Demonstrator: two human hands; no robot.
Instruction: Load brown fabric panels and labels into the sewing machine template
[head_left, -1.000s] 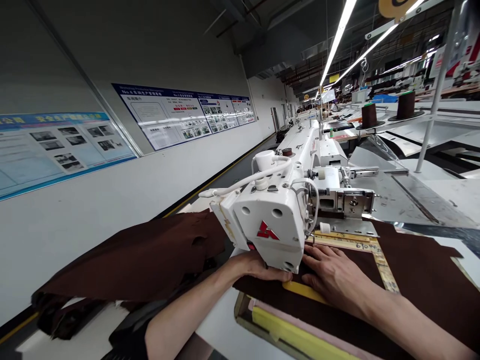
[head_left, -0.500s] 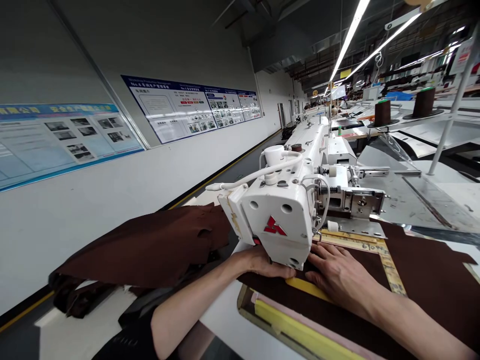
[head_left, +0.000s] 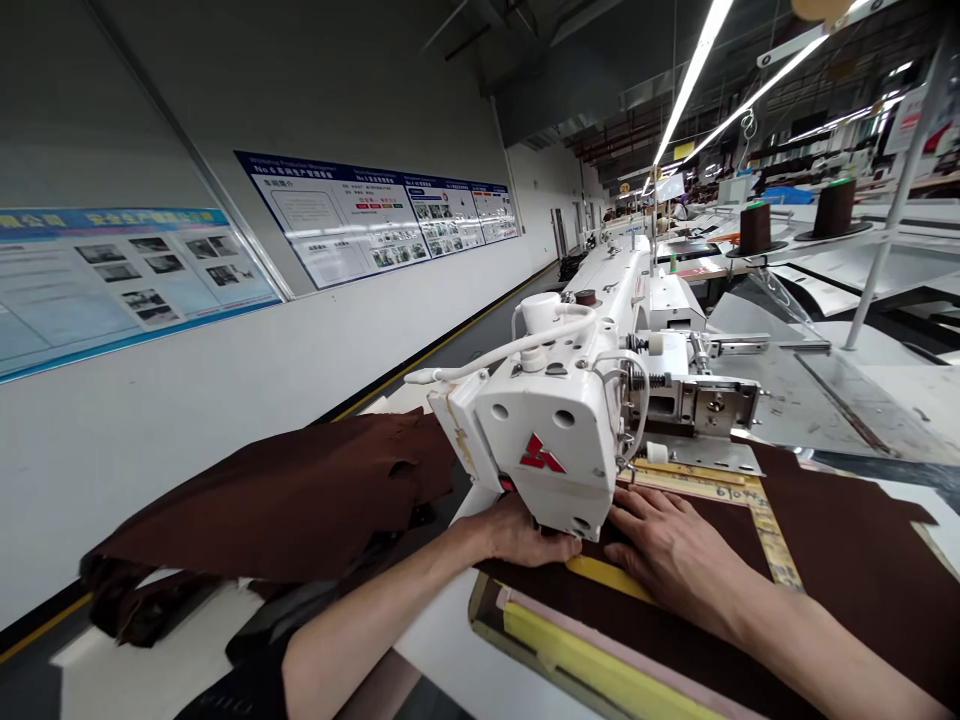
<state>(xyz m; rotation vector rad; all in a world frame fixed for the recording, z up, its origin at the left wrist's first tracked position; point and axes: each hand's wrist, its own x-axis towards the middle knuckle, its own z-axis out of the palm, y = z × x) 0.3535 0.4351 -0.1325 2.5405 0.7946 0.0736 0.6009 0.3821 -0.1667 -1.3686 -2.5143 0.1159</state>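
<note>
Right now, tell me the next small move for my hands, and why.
I'd probably draw the left hand slightly back from the sewing machine head: most of its fingers are hidden behind it, so their clearance can't be judged. The right hand lies on the brown fabric and could likely steady it.

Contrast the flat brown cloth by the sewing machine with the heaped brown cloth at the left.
The flat cloth lies spread out at the sewing machine; the heaped cloth is bunched in folds. The right hand rests on the flat cloth, while no hand touches the heaped cloth. Marked strips lie on the flat cloth; none show on the heaped cloth. Both are dark brown.
</note>
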